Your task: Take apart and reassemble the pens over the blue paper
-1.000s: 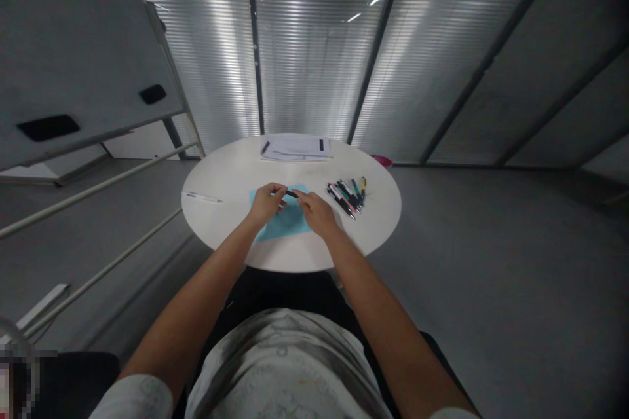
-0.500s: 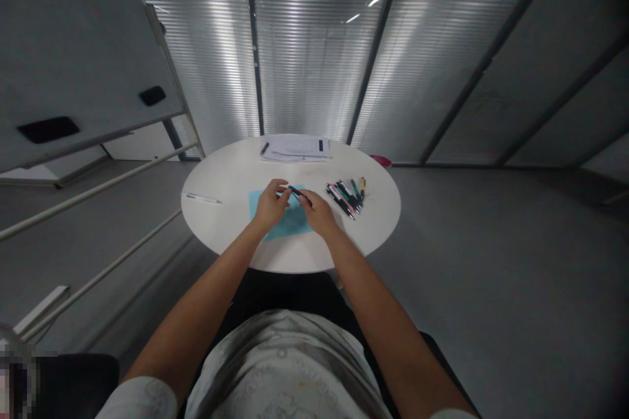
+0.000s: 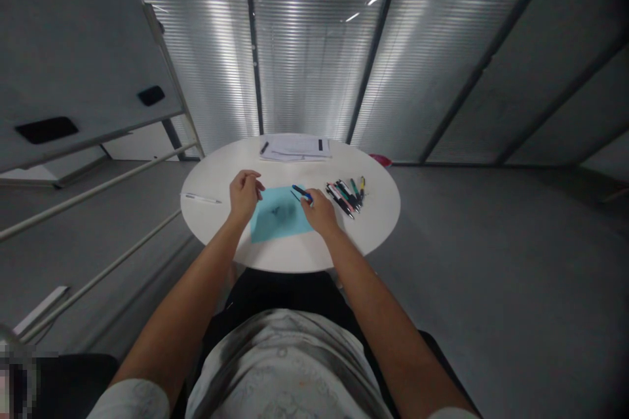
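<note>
Round white desk (image 3: 378, 209), blinds (image 3: 304, 65) beyond. Toward nine o'clock lies a white pen (image 3: 203, 198); inward, my left hand (image 3: 244, 196) hangs loosely curled, nothing visible in it. Next, a teal sheet (image 3: 265, 229). My right hand (image 3: 320, 211) pinches a blue pen (image 3: 301, 192) pointing toward ten o'clock; more pens (image 3: 340, 201) lie at three. Handling the blue pen seems the step; moving it calls for a steady pinch.

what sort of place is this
Probably an office or meeting room: blinds line the far wall, a large board stands at left, and the table holds papers and pens.
</note>
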`<state>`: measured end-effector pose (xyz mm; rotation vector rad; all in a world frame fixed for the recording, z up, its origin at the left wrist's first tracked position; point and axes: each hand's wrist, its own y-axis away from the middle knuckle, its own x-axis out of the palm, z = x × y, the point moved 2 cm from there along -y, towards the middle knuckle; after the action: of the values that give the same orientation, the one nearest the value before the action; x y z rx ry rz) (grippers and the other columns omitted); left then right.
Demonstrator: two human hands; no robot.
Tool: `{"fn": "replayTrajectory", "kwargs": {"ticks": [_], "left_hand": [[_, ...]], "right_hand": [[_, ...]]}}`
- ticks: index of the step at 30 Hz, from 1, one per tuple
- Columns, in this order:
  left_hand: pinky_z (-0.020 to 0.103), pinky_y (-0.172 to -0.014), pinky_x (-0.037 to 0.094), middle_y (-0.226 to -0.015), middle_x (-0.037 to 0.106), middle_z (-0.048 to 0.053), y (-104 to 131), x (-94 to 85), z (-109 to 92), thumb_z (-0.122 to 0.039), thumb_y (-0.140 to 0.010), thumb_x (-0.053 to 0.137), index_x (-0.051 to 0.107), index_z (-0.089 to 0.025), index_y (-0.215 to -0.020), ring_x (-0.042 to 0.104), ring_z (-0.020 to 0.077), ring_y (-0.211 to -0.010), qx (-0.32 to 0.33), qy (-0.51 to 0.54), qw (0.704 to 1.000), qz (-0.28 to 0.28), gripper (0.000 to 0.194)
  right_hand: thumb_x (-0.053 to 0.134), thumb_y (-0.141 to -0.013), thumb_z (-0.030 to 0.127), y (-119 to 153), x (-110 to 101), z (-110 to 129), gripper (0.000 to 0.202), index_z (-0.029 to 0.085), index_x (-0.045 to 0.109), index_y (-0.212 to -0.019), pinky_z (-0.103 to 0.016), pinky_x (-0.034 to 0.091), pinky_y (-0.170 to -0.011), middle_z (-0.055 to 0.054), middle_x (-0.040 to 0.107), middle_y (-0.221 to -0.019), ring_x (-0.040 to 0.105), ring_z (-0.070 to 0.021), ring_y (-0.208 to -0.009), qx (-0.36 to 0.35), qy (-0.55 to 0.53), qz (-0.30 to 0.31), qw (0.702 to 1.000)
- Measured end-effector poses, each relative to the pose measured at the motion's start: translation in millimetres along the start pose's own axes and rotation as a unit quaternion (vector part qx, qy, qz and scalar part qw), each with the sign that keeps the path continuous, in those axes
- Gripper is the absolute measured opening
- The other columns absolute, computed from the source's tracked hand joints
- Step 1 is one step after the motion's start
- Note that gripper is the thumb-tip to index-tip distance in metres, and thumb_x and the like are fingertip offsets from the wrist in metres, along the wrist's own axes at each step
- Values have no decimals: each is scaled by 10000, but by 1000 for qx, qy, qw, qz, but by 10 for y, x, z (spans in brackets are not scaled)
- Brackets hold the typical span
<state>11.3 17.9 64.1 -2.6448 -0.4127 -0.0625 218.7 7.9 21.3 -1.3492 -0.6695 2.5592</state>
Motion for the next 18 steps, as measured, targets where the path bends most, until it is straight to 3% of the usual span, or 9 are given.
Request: {"fn": "replayTrajectory", "kwargs": {"ticks": [4, 7, 11, 18], "left_hand": [[193, -350, 249, -440, 469, -54, -50, -256, 184, -278, -762, 416, 555, -188, -718, 391, 87, -336, -30, 22, 994, -98, 171], [199, -361, 243, -429, 425, -57, -18, -382, 382, -280, -724, 427, 537, -187, -659, 376, 87, -355, -71, 4, 988, -140, 158], [211, -387, 260, -442, 424, -50, 21, -430, 514, -304, -724, 413, 531, -194, -648, 391, 98, -387, -99, -35, 986, -131, 178], [212, -448, 309, -441, 442, -30, 76, -384, 486, -318, -745, 405, 560, -190, -623, 439, 115, -447, -60, -126, 987, -74, 235]], "right_hand": [[494, -933, 338, 24, 5, 26, 285, 211, 599, -1165, -327, 407, -859, -85, 629, -1078, 592, -210, -986, 11, 90, 36, 995], [507, -937, 384, 47, 26, 37, 288, 232, 625, -1151, -356, 398, -872, -95, 613, -1104, 587, -228, -1015, 1, 131, 73, 989], [533, -926, 366, 59, 64, 31, 241, 233, 675, -1068, -381, 410, -840, -110, 622, -1051, 594, -252, -982, -23, 149, 87, 985], [521, -926, 261, 48, 92, 14, 212, 230, 672, -1072, -385, 416, -833, -122, 637, -996, 594, -256, -951, -14, 125, 60, 990]]}}
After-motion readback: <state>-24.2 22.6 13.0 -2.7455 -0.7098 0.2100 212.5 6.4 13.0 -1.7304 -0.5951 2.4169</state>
